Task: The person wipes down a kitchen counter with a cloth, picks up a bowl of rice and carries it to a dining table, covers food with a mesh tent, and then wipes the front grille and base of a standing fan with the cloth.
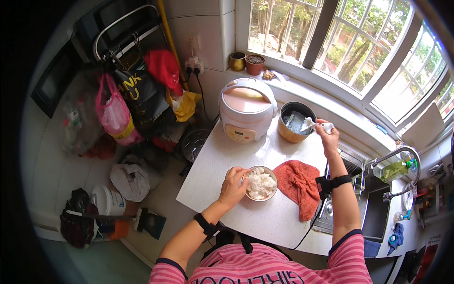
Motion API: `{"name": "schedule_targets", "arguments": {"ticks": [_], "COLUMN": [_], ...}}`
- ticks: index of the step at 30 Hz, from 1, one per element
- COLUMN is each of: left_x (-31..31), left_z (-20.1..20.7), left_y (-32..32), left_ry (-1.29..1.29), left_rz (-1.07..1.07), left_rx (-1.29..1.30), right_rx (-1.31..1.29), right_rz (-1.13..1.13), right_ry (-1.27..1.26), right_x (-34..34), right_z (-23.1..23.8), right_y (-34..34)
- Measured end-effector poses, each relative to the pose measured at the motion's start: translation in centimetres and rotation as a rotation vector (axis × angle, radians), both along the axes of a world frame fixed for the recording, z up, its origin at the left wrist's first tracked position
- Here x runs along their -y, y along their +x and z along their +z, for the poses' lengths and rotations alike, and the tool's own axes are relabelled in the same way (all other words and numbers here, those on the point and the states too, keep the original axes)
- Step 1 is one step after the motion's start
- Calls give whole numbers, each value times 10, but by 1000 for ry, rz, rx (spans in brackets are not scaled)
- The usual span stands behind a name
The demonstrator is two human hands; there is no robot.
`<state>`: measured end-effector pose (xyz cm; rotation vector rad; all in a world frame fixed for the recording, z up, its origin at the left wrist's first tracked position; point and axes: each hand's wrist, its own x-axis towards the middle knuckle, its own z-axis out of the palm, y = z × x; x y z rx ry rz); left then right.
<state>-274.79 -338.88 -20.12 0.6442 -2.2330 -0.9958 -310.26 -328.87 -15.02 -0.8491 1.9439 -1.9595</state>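
Observation:
My left hand (232, 183) curls round the left side of a bowl (261, 199) heaped with white rice (260, 183), which rests on the white counter. In my right hand (328, 137) is the handle of a white rice paddle (309, 124). Some white rice seems to cling to its blade, which is over the right side of a pot (292, 136). That pot has a dark inside with a little pale liquid or residue and a tan outside. To its left stands a white rice cooker (248, 111) with its pinkish lid closed.
A crumpled orange-red cloth (299, 182) lies right of the bowl. Beyond it are a sink (377, 208) and a curved faucet (417, 161). Two small pots, one a brown planter (255, 65), stand on the windowsill. Bags, including a pink one (115, 113), hang at the left.

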Motion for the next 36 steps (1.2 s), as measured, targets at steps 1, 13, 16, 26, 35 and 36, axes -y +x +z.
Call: {"name": "schedule_targets", "arguments": {"ticks": [1,13,16,26,35,36], "left_x": [-1,-12,-10,-1,6,7], "left_z": [0,-15,-31,-25,-38,-39], "left_y": [3,29,38,12,3,6], "left_ry": [3,355,528,1267,1404,1419], "left_rz": [10,116,97,-84,-303,-302], "left_rx": [6,145,223,363,233,205], "right_rx": [25,424,421,-657,-718,-705], "right_rz": [17,15,-68,455,142,115], "right_ry": [-13,154,225,973,1052,1045], "right_x": [5,-13,-37,-111,-94,-96], "right_z": [-7,-33,-35,-63,-107,-112], "right_y": [0,11,21,107,164,174]}}
